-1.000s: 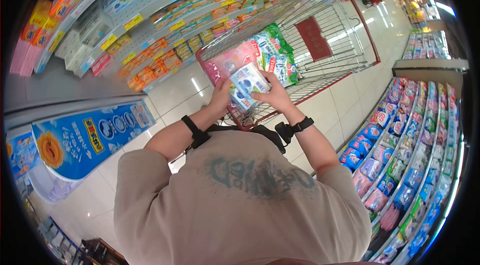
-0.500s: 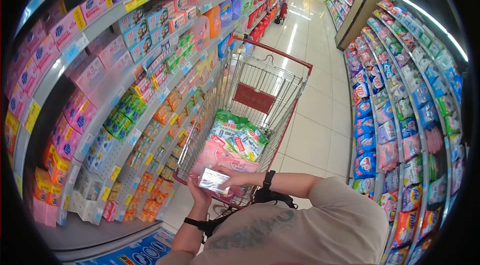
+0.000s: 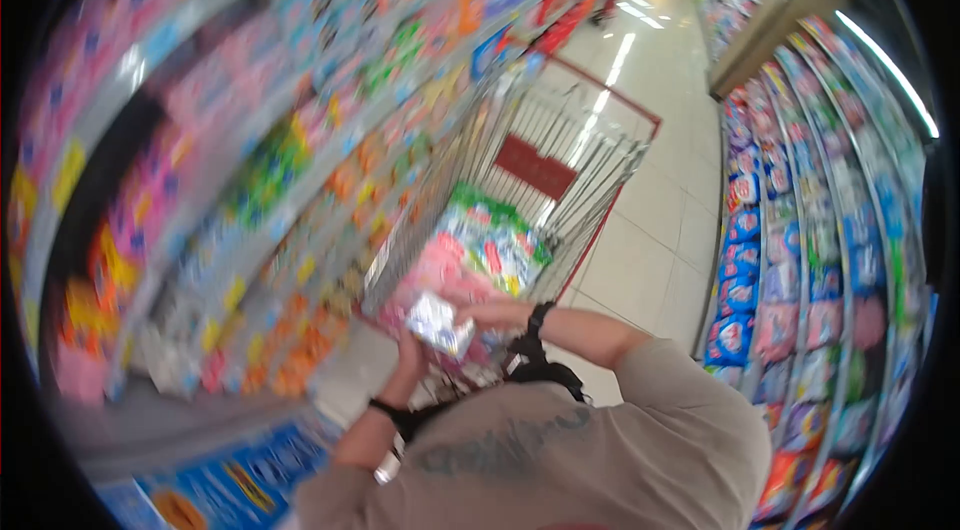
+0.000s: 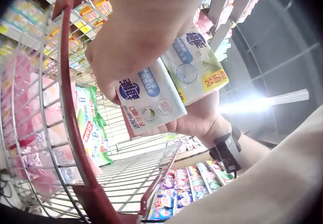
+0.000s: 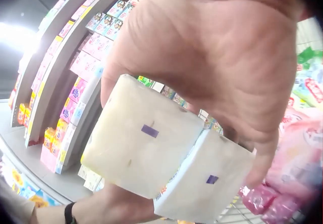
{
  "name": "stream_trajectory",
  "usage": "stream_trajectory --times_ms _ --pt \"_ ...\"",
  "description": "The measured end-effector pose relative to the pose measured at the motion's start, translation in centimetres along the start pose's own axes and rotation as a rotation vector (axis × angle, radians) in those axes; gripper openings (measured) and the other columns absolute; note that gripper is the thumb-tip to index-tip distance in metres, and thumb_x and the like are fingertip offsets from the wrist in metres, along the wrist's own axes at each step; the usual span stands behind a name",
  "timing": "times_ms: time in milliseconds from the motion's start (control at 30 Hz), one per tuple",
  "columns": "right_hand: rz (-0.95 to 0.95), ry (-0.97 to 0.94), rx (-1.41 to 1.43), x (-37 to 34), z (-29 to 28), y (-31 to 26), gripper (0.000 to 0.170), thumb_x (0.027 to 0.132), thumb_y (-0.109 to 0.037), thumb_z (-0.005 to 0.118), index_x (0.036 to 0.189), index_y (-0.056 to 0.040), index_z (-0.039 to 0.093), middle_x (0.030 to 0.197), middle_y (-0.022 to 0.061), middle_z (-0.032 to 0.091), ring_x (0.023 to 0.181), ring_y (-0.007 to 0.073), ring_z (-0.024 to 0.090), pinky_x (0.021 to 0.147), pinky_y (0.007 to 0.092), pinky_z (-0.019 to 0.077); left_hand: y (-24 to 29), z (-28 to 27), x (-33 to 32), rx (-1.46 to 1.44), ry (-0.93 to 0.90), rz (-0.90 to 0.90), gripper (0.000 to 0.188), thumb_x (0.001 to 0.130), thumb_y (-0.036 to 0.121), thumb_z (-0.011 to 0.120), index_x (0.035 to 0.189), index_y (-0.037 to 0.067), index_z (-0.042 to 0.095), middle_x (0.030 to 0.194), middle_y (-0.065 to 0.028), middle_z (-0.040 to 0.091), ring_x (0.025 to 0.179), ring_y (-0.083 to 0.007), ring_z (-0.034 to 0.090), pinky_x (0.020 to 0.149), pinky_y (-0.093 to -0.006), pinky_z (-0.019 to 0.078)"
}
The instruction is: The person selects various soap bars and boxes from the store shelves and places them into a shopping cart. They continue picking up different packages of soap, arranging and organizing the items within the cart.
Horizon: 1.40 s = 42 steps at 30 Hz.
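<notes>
Both hands hold a wrapped twin pack of soap bars low in front of the body, over the near end of a shopping cart. My left hand grips it from the near left side. From the right, my right hand holds it, fingers curled over the edge. Blue and white printed labels on the soap pack face the left wrist camera. Toward the right wrist camera the soap pack turns plain white faces with small purple marks. Some fingers are hidden behind the pack.
Inside the cart lie a pink bag and a green and white bag. Shelves of boxed and bottled goods line the left. On the right stands a shelf of bagged goods. A tiled aisle runs between them.
The head view has swung, bringing more of the left shelves and aisle into sight. In the hands, the soap pack has turned from its printed side to a shiny white side.
</notes>
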State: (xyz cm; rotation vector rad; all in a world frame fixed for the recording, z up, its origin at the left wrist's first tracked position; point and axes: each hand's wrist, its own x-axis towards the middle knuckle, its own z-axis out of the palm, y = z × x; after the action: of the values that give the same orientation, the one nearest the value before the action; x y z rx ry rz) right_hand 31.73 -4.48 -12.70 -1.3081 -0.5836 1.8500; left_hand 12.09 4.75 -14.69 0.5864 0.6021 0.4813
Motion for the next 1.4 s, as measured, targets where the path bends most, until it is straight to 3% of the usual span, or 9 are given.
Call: stream_trajectory --times_ms 67,200,267,300,433,667,1200,1300,1400 --pt "0.145 -0.016 -0.044 -2.0 2.4 -4.5 0.087 0.090 -0.016 0.063 0.162 -0.0117 0.014 0.164 0.0082 0.027 0.147 0.0241 0.028 0.114 0.0435 0.0374 -1.9 -3.3 1.1 0.036 0.017 -0.046 0.066 0.105 0.056 0.028 0.134 0.005 0.057 0.126 -0.0070 0.067 0.115 -0.0205 0.064 0.101 -0.0375 0.0497" --pt "0.038 0.036 -0.086 1.0 1.4 -5.2 0.077 0.082 -0.010 0.061 0.151 -0.0106 0.027 0.137 0.0125 0.049 0.121 0.0309 0.057 0.089 0.0497 0.0582 -2.2 -4.9 2.1 0.370 0.261 0.061 0.061 0.106 0.053 0.031 0.134 0.005 0.055 0.129 -0.0097 0.061 0.114 -0.0209 0.059 0.096 -0.0370 0.0470" --pt "0.164 0.005 0.056 2.5 -0.3 -5.5 0.078 0.081 -0.013 0.063 0.150 -0.0116 0.027 0.137 0.0140 0.047 0.122 0.0321 0.055 0.088 0.0528 0.0581 -2.8 -6.2 1.8 0.840 0.310 0.243 0.056 0.106 0.046 0.036 0.135 0.002 0.053 0.139 -0.0156 0.052 0.124 -0.0257 0.053 0.100 -0.0396 0.0448" --pt "0.171 0.037 0.009 3.4 -1.1 -5.2 0.083 0.082 -0.019 0.064 0.153 -0.0154 0.022 0.141 0.0140 0.045 0.123 0.0337 0.055 0.087 0.0567 0.0558 0.0 -3.4 -0.9 0.980 0.379 0.276 0.059 0.099 0.043 0.050 0.138 0.000 0.052 0.141 -0.0279 0.043 0.135 -0.0420 0.041 0.114 -0.0437 0.0345" --pt "0.233 0.263 -0.327 7.8 -3.5 -4.3 0.081 0.076 -0.030 0.071 0.141 -0.0141 0.026 0.133 0.0185 0.047 0.116 0.0367 0.057 0.084 0.0573 0.0505 1.2 -2.2 -4.8 1.755 0.279 0.224 0.078 0.084 0.051 0.068 0.145 0.006 0.049 0.155 -0.0257 0.032 0.148 -0.0462 0.020 0.122 -0.0545 0.0176" --pt "0.147 0.596 -1.333 16.5 -3.7 0.1 0.098 0.062 -0.044 0.084 0.134 0.0069 0.040 0.128 0.0333 0.051 0.123 0.0482 0.050 0.099 0.0511 0.0462 -1.6 -4.1 -5.7 1.845 0.208 0.294 0.074 0.082 0.057 0.070 0.137 0.008 0.058 0.159 -0.0232 0.027 0.152 -0.0435 0.014 0.123 -0.0583 0.0124" --pt "0.089 0.502 -1.326 20.8 -2.6 6.1 0.105 0.074 -0.073 0.071 0.144 -0.0006 0.042 0.155 0.0400 0.022 0.142 0.0592 0.025 0.114 0.0607 0.0316 -0.2 -2.4 -5.2 2.029 0.135 -0.005 0.080 0.082 0.061 0.066 0.143 0.011 0.054 0.163 -0.0208 0.023 0.154 -0.0407 0.007 0.123 -0.0591 0.0059" --pt "0.242 0.383 -1.178 20.6 -4.4 2.8 0.101 0.080 -0.076 0.058 0.143 0.0021 0.047 0.154 0.0374 0.028 0.140 0.0532 0.034 0.115 0.0578 0.0304 0.4 -1.9 -5.4 2.056 0.102 -0.078 0.083 0.085 0.065 0.060 0.148 0.011 0.048 0.164 -0.0214 0.020 0.154 -0.0404 0.005 0.122 -0.0596 0.0038" --pt "0.192 0.323 -1.305 20.6 -7.1 0.6 0.081 0.082 -0.065 0.065 0.127 0.0020 0.060 0.131 0.0311 0.058 0.120 0.0449 0.059 0.101 0.0478 0.0486 1.1 -1.4 -5.3 2.038 0.083 -0.100 0.083 0.087 0.064 0.058 0.149 0.010 0.046 0.164 -0.0220 0.019 0.155 -0.0405 0.003 0.122 -0.0592 0.0024"
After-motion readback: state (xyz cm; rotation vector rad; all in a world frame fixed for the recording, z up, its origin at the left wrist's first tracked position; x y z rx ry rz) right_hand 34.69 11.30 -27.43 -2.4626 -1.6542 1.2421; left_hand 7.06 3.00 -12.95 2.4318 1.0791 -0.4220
